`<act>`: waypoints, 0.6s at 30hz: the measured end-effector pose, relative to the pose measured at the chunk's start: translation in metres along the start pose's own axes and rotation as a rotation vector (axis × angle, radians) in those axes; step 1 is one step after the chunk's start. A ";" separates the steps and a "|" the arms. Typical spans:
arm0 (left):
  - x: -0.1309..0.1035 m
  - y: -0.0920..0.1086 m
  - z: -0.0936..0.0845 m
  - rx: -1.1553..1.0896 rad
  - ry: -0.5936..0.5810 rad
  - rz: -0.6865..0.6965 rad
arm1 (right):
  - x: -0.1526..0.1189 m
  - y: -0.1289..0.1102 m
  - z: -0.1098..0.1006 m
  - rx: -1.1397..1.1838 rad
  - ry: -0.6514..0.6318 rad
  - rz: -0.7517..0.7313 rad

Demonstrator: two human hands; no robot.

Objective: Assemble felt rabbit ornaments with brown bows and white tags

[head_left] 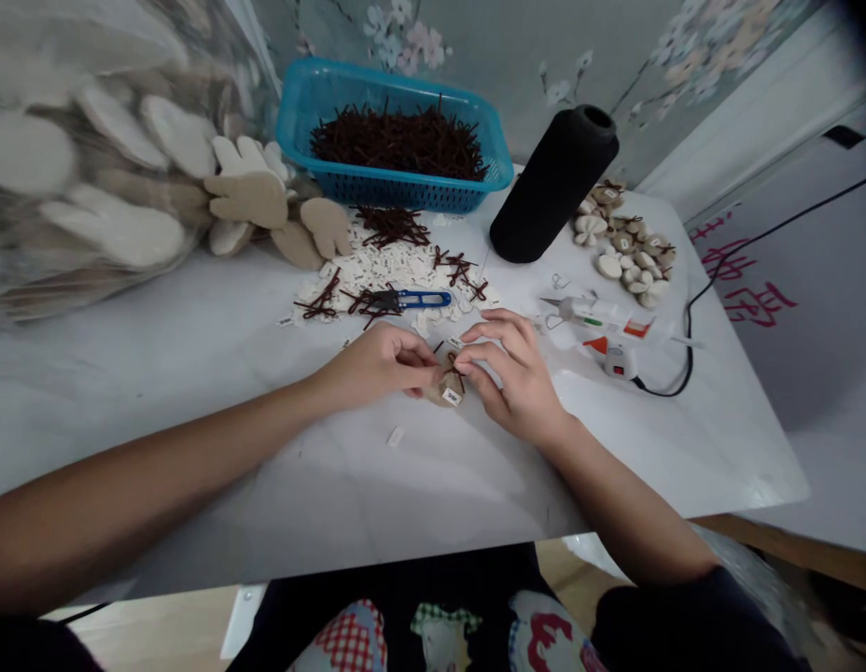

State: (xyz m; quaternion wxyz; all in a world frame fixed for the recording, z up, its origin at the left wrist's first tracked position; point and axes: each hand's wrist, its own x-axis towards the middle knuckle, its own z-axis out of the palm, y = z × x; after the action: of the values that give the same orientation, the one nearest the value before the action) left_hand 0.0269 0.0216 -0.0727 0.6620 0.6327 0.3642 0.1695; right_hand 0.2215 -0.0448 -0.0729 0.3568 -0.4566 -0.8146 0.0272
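Near the table's middle, my left hand (398,364) pinches a small beige fabric piece (439,387) by its left side. On it lie a dark brown bow (453,369) and a white label (452,397) with dark print. My right hand (507,373) has its thumb and forefinger closed on the bow, other fingers curved above. Part of the fabric piece is hidden by the fingers. Just beyond are blue-handled thread snips (415,299), lying among brown bows and a heap of white labels (384,266). A single label (396,436) rests nearer me.
A blue basket (398,191) of brown bows stands at the back, beside a black thread cone (551,187). Left is a clear bag (125,187) of beige and white fabric pieces. At right are a corded glue gun (619,359), a white bottle (587,310) and finished-looking small pieces (635,247).
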 end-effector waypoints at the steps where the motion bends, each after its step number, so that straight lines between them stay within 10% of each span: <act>1: 0.000 -0.001 0.000 0.003 -0.004 -0.010 | 0.000 0.000 0.000 -0.006 0.012 -0.012; 18: -0.001 -0.007 0.001 0.029 0.012 0.029 | -0.001 -0.004 0.004 -0.068 -0.011 -0.033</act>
State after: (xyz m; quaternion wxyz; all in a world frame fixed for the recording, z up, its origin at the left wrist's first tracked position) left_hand 0.0252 0.0193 -0.0787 0.6478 0.6466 0.3614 0.1778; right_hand 0.2170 -0.0469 -0.0753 0.3369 -0.4547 -0.8244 -0.0041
